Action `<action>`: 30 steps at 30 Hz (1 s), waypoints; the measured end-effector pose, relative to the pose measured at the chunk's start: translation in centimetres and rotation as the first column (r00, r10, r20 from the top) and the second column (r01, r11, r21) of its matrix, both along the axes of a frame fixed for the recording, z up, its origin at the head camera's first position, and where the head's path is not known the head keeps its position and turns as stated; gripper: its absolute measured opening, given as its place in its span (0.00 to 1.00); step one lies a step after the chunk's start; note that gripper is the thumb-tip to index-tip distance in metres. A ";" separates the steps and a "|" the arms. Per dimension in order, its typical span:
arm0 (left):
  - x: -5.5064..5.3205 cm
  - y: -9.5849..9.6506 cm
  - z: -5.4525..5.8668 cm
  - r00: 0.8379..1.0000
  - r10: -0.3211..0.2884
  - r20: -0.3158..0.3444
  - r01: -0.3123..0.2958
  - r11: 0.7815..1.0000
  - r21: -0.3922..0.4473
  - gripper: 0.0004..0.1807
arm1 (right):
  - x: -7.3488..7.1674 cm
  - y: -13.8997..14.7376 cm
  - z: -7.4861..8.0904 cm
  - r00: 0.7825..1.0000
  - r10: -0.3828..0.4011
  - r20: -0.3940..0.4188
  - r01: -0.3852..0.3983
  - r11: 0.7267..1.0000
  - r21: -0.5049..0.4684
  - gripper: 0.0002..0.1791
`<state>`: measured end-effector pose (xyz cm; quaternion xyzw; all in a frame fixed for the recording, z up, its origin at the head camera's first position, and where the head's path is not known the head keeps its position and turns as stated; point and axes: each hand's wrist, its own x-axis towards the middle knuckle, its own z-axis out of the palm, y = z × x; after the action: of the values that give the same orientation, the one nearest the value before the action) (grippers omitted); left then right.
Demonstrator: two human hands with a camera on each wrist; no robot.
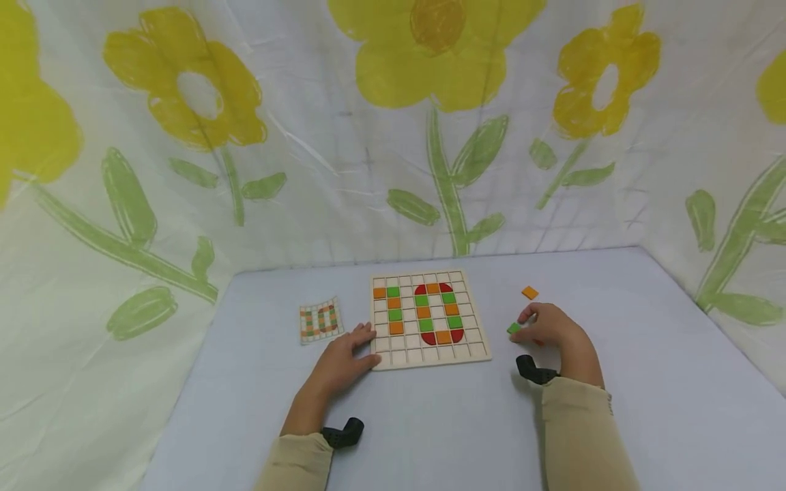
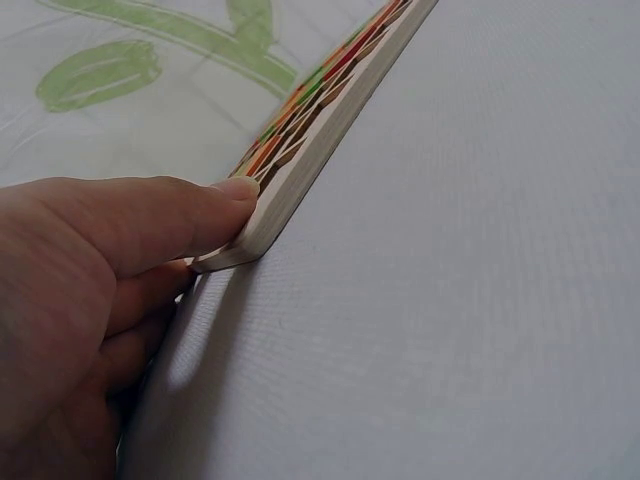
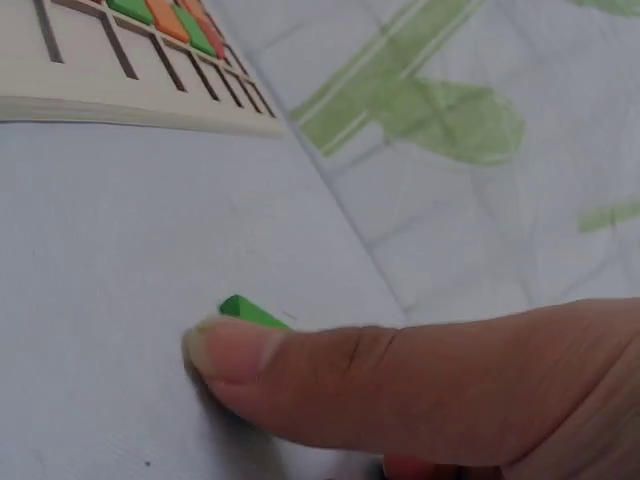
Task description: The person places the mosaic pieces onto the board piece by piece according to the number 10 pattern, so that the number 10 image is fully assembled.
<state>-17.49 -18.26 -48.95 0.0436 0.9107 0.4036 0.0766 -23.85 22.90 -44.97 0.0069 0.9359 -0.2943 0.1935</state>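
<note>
A square wooden grid board point(image 1: 399, 358) lies on the table, with orange, green and red tiles forming a "10". My left hand point(image 1: 344, 358) holds its near left corner, thumb point(image 2: 215, 215) on the top edge and the other fingers along the left side. To the right of the board, my right hand point(image 1: 549, 327) pinches a small green tile point(image 1: 513, 329) between thumb and fingers, low over the table. In the right wrist view the thumb covers most of that green tile point(image 3: 255, 312). A red piece point(image 1: 539, 342) shows partly beneath the right hand.
A small pattern card point(image 1: 321, 320) with a coloured "10" lies left of the board. One orange tile point(image 1: 530, 292) lies beyond the right hand. White cloth painted with yellow flowers point(image 1: 430, 54) stands behind the table and at its sides.
</note>
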 end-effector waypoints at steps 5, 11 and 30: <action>0.3 0.0 -0.2 1.000 -0.005 -0.002 0.005 1.000 0.000 0.30 | -0.6 -0.1 -1.3 0.997 -0.016 -0.077 0.014 1.000 -0.028 0.20; 0.2 0.1 0.0 1.000 -0.001 -0.012 0.001 1.000 -0.007 0.30 | -1.1 -0.4 -1.7 0.991 0.034 -0.127 -0.038 0.999 -0.030 0.26; 0.1 0.0 -0.1 1.000 -0.002 -0.025 0.002 1.000 0.000 0.30 | -1.2 -6.4 0.5 0.976 0.041 -0.215 -0.057 0.996 -0.070 0.23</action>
<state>-17.40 -18.26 -49.02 0.0495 0.9115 0.4030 0.0656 -25.08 16.45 -44.47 -0.0551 0.9393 -0.3238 0.0993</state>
